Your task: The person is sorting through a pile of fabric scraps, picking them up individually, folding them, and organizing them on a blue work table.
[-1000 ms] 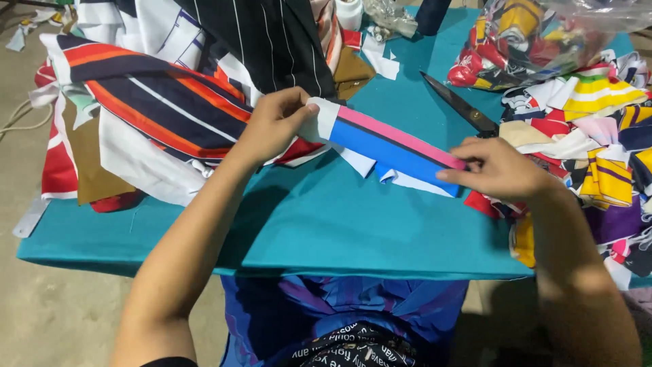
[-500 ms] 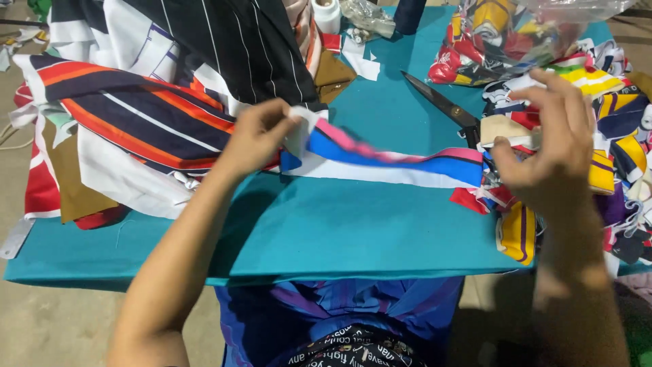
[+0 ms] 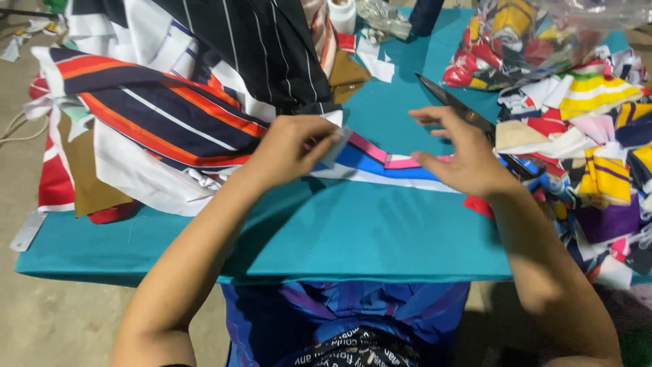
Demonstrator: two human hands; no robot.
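Head view. The left hand (image 3: 292, 153) pinches one end of a strip of pink, blue and white fabric (image 3: 387, 166), thumb and fingers closed on it. The right hand (image 3: 462, 156) lies flat on the strip's other end, fingers spread and pressing it onto the teal table cover (image 3: 326, 238). The strip runs between the two hands, flat on the cover. A pair of black scissors (image 3: 451, 105) lies just beyond the right hand, partly behind its fingers. A heap of striped cloth (image 3: 156, 115) sits beyond and outside the left hand; folded coloured pieces (image 3: 584, 136) are stacked outside the right hand, below a clear bag of scraps (image 3: 530, 34).

Procedure, as judged: keep the pinched end taut, smooth outward with the flat palm, and align the colour bands before creasing, so no wrinkle is trapped.

Change from half a second ago: the right hand was then raised off the strip with fingers curled; it now rests down on it. One second ago both hands held the piece as a folded band, lifted at an angle; it now lies opened out along the table.
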